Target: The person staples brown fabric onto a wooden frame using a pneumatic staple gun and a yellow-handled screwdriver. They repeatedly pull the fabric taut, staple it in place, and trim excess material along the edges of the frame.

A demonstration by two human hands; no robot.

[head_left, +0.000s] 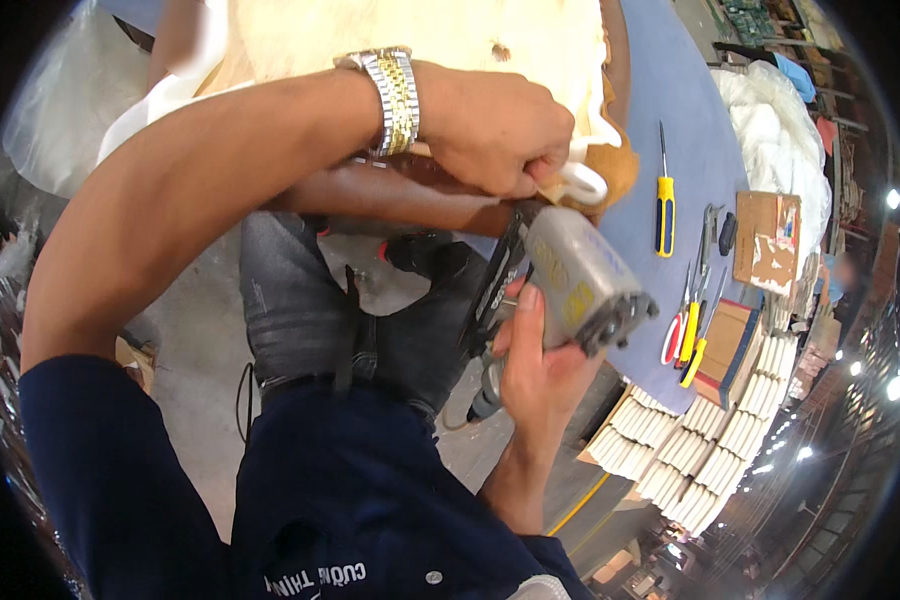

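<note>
Gripped in the right hand (542, 358), fingers wrapped round the handle, thumb raised against the side: a pneumatic staple gun (570, 265), above the near edge of the blue-topped bench (690, 130), short of its near right corner. Closed to an apparent pinch in the left hand (495, 130): a white fabric strip (583, 186), looped beside the nose at the near right corner of a pale wooden panel (420, 25). Likely heavy, stiff and sturdy, with smooth metal housing; best taken by the handle, clear of the nose. Probably soft, light and limp in the strip; best pinched close to the panel. Aimed nose-first forward and leftward, cylinder cap toward near right; long axis slanting between the two. Running back from the nose toward the body: a slim black magazine (493, 285).
</note>
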